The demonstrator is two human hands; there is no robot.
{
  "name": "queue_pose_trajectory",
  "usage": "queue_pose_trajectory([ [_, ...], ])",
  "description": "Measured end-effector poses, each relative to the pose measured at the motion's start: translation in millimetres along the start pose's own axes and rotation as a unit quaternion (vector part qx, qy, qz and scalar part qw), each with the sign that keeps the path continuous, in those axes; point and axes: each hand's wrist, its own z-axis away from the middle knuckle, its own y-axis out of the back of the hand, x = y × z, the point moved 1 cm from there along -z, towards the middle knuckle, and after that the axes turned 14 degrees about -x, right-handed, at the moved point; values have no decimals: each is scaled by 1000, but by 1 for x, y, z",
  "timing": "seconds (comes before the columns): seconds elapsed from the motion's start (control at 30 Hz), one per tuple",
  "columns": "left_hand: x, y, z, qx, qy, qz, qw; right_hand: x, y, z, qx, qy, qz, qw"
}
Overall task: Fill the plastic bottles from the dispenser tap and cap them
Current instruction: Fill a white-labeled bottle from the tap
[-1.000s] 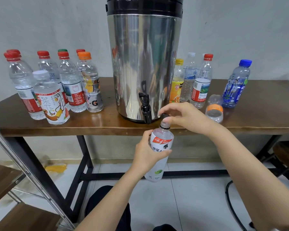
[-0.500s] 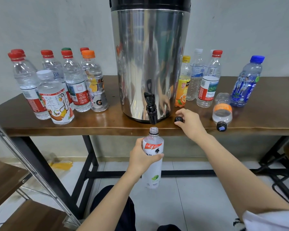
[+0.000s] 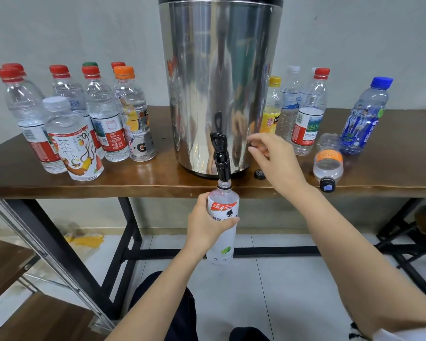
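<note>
My left hand [image 3: 205, 226] grips a white-labelled plastic bottle [image 3: 222, 232] and holds it upright below the table edge, its uncapped neck right under the black tap [image 3: 220, 156] of the steel dispenser [image 3: 219, 82]. The bottle's black cap [image 3: 259, 174] lies on the table just right of the tap. My right hand [image 3: 274, 159] hovers above the table beside the dispenser, to the right of the tap lever, fingers loosely bent and holding nothing.
Several capped bottles [image 3: 84, 119] stand left of the dispenser on the brown table [image 3: 158, 178]. To its right stand three more bottles [image 3: 303, 112] and a blue-capped one [image 3: 363, 116]. An orange-banded bottle [image 3: 328, 163] lies on its side near the front edge.
My right hand let go of the black cap on the table and lifted toward the tap lever. My left hand raised the bottle until its neck met the spout.
</note>
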Motion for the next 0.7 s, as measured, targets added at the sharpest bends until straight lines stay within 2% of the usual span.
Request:
queue_pose_trajectory([
  [0.1, 0, -2, -1, 3, -10, -4, 1000, -33, 13, -6, -27, 35, -8, 999],
  [0.27, -1, 1, 1, 18, -16, -5, 1000, -65, 21, -18, -97, 29, 68, 993],
  [0.47, -1, 5, 5, 21, -35, -12, 999, -80, 27, -21, -104, 17, 58, 993],
  [0.7, 2, 3, 6, 29, -38, -18, 999, -95, 30, -18, -106, 41, 211, 971],
])
